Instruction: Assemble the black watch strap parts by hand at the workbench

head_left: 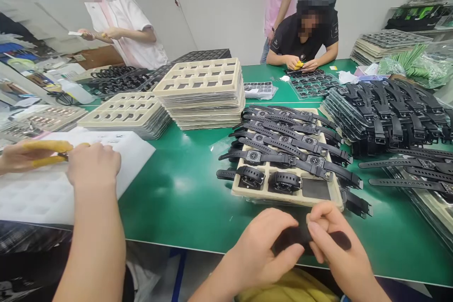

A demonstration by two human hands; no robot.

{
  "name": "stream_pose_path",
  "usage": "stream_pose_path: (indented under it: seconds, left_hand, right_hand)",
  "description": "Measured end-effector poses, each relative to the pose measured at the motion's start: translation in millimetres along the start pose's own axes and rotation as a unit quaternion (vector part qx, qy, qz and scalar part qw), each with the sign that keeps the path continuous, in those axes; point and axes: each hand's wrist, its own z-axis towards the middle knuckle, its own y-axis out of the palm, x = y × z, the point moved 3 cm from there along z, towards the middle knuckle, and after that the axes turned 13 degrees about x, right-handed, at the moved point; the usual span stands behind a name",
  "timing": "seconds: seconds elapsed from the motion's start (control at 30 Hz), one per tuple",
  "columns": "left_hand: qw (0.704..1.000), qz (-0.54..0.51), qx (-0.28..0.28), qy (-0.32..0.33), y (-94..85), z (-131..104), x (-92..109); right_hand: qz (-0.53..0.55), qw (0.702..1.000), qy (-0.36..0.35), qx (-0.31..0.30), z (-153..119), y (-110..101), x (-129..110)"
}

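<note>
My left hand (264, 250) is curled around one side of a black watch (297, 237), close to the table's front edge. My right hand (336, 240) pinches its strap with thumb and fingers, and a rounded strap end sticks out beside the palm. Fingers cover much of the watch, so its face cannot be made out. Just beyond my hands stands a beige tray (244, 192) of black smartwatches, most lying with straps stretched out. In its front row are two watches with curled-up straps (286, 181) and a bare compartment (316, 188) at the right.
Stacked beige trays (203, 104) stand at centre left on the green table (177, 188). More strapped watches (389, 104) are piled on clear trays at right. Beside me on the left, a co-worker's hands (94, 163) work over a white tray (130, 151). Other people are across the table.
</note>
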Motion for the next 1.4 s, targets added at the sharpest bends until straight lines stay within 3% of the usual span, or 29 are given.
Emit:
stream_pose_path:
  seconds: [0.07, 0.13, 0.17, 0.23, 0.3, 0.33, 0.47, 0.6, 0.7, 0.83, 1.0, 1.17, 1.3, 1.4]
  left_hand:
    - [0.999, -0.031, 0.005, -0.031, 4.2, -1, -1]
    - [0.988, -0.121, 0.047, -0.089, 8.1, -3, -5]
    - [0.969, -0.194, 0.082, -0.129, 10.0, -4, -9]
    - [0.902, -0.352, 0.144, -0.205, 15.0, -7, -17]
    - [0.838, -0.455, 0.174, -0.245, 21.2, -9, -22]
    - [0.826, -0.474, 0.176, -0.250, 24.1, -9, -23]
    - [0.836, -0.472, 0.151, -0.236, 32.9, -11, -19]
    - [0.833, -0.481, 0.130, -0.241, 35.2, -11, -14]
    - [0.842, -0.455, 0.177, -0.231, 30.2, -9, -18]
    - [0.845, -0.444, 0.208, -0.213, 27.2, -10, -24]
    - [0.861, -0.423, 0.189, -0.210, 31.1, -16, -23]
    - [0.865, -0.436, 0.151, -0.196, 35.2, -12, -17]
    - [0.890, -0.392, 0.161, -0.169, 30.6, -7, -16]
    - [0.897, -0.370, 0.165, -0.174, 27.6, -7, -19]
  right_hand:
    - [0.010, 1.000, 0.021, 0.001, -3, 6, -3]
    - [0.041, 0.999, -0.006, -0.021, -6, 9, -8]
    - [0.048, 0.998, -0.037, -0.034, -7, 9, -11]
    - [0.014, 0.992, -0.114, -0.056, -7, 7, -14]
    - [-0.059, 0.983, -0.168, -0.041, -6, 4, -11]
    - [-0.084, 0.981, -0.177, -0.020, -5, 3, -7]
    - [-0.010, 0.994, -0.099, 0.042, -6, 10, 10]
    - [0.060, 0.998, -0.002, 0.006, -6, 24, 13]
    - [0.029, 0.999, 0.038, 0.000, -2, 20, 13]
    - [0.064, 0.996, 0.026, -0.057, 3, 12, 15]
    - [0.117, 0.991, 0.054, 0.027, 2, 17, 13]
    - [0.158, 0.983, 0.088, 0.019, 4, 22, 10]
    - [0.137, 0.989, 0.061, -0.007, 10, 17, 13]
    - [0.150, 0.986, 0.076, 0.006, 11, 17, 13]
